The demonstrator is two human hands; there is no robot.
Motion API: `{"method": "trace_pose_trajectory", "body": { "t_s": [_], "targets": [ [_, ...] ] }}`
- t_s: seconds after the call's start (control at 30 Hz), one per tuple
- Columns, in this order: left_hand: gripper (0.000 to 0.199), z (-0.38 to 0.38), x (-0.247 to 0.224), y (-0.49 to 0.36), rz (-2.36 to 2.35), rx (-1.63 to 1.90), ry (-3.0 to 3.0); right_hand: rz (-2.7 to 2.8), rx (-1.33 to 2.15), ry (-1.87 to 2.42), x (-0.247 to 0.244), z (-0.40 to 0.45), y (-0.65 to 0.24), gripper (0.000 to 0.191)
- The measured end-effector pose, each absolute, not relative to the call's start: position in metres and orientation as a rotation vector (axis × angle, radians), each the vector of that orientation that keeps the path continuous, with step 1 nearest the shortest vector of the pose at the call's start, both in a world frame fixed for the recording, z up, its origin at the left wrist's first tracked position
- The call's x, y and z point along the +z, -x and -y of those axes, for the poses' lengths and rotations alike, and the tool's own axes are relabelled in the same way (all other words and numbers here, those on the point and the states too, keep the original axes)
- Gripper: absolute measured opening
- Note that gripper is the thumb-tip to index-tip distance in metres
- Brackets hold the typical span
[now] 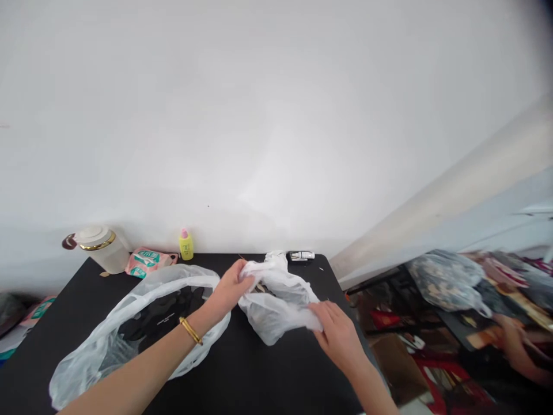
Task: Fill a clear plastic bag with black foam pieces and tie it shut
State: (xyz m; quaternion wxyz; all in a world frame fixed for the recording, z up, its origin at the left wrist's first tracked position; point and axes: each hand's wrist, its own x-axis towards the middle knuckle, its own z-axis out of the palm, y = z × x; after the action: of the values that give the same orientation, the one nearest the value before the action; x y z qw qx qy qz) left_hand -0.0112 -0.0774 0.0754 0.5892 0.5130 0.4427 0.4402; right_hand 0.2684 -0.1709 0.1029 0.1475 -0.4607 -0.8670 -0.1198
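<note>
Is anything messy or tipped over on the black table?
Nothing is tipped or spilled. The yellow bottle and the white jar stand upright by the wall. The left hand and right hand grip a crumpled white plastic bag. A bigger clear bag sprawls loosely beside it.

Black table [259, 380] against a white wall [276, 115]. Big open clear plastic bag [129, 323] lies left of the fingers, dark stuff inside. Back edge, far left of the fingers: white jar with gold band [101, 248], pink-teal pouch [149, 260] touching it, small yellow bottle with pink cap [186, 245] just beyond. Behind the fingers, near the wall: small black-white tube [301, 255]. Well right of the fingers, off the table: a tied bag [447, 279] on a blurred red-black clutter pile [432, 357].
</note>
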Motion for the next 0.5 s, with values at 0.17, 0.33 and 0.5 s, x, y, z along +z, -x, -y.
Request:
{"method": "trace_pose_trajectory", "body": {
  "t_s": [0.17,0.33,0.5],
  "targets": [
    [0.028,0.159,0.136,0.013,-0.689,0.703,-1.730,2.444,-0.310,1.030,0.148,0.229,-0.214,0.037],
    [0.031,0.218,0.171,0.072,-0.562,0.563,-1.877,2.326,0.332,1.173,0.170,0.269,-0.174,0.042],
    [0.042,0.239,0.124,0.133,-0.688,0.849,-1.349,2.297,0.649,1.179,0.173,0.311,-0.111,0.028]
  ]
}}
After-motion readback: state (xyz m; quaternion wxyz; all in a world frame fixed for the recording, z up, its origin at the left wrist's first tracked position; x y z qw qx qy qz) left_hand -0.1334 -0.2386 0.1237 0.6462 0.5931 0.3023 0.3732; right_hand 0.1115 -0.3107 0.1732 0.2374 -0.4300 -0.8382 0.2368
